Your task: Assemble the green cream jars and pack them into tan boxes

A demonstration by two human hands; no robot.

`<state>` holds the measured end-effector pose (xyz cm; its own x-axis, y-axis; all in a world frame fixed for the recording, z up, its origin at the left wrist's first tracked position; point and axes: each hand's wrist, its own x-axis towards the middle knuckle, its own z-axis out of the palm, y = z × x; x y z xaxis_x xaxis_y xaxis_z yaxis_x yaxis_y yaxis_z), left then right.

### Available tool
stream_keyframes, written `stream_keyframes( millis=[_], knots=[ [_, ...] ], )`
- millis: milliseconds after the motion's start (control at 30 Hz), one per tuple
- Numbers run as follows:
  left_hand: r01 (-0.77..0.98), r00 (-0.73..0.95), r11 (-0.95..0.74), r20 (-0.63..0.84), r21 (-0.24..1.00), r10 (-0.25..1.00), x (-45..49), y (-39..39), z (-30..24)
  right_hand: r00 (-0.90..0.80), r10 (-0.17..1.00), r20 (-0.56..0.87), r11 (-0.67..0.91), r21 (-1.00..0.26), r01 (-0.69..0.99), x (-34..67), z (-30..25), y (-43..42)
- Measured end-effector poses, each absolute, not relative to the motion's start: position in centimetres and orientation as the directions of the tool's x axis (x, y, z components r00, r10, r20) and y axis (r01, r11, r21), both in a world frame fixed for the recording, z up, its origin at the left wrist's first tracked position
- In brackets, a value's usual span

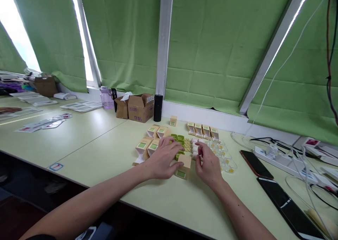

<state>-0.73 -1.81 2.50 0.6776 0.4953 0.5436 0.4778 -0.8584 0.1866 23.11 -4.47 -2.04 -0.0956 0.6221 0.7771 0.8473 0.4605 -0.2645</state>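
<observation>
My left hand (163,158) rests on the pale green table (87,141), its fingers curled round the left side of a small tan box with a green label (184,166). My right hand (208,164) hovers just right of that box with its fingers bent and pinched together; what they hold, if anything, is too small to make out. Behind the hands lie several more tan boxes (148,146), green caps (177,138), small yellow-marked pieces (187,145) and clear plastic pieces (224,155).
Two open cardboard boxes (139,107), a black cylinder (157,108) and a purple bottle (106,97) stand by the window sill. Two phones (255,163) and a power strip with tangled cables (280,155) lie at the right. Leaflets (42,124) cover the left.
</observation>
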Motion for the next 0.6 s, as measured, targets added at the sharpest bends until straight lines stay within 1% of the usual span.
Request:
stream_keyframes(
  millis=[100,233,367,500,600],
  knots=[
    [0.462,0.779,-0.880,0.424,0.111,0.462,-0.1,-1.9,3.1,-0.059,0.604,0.795,0.449,-0.279,0.849,23.2,-2.2,-4.3],
    [0.449,0.852,-0.893,0.288,0.027,0.437,0.7,-1.8,4.1,-0.042,0.612,0.790,0.440,-0.295,0.848,23.2,-2.3,-4.3],
    [0.422,0.894,-0.907,0.162,0.004,0.417,1.3,-1.6,5.7,-0.033,0.608,0.793,0.435,-0.298,0.850,23.1,-2.2,-4.3],
    [0.440,0.892,-0.898,0.112,0.010,0.438,1.8,-0.2,8.3,-0.022,0.584,0.812,0.435,-0.290,0.853,22.9,-1.9,-4.4],
    [0.529,0.838,-0.848,0.159,-0.004,0.522,2.2,3.0,10.7,-0.020,0.576,0.817,0.438,-0.289,0.851,22.9,-1.8,-4.5]
  ],
)
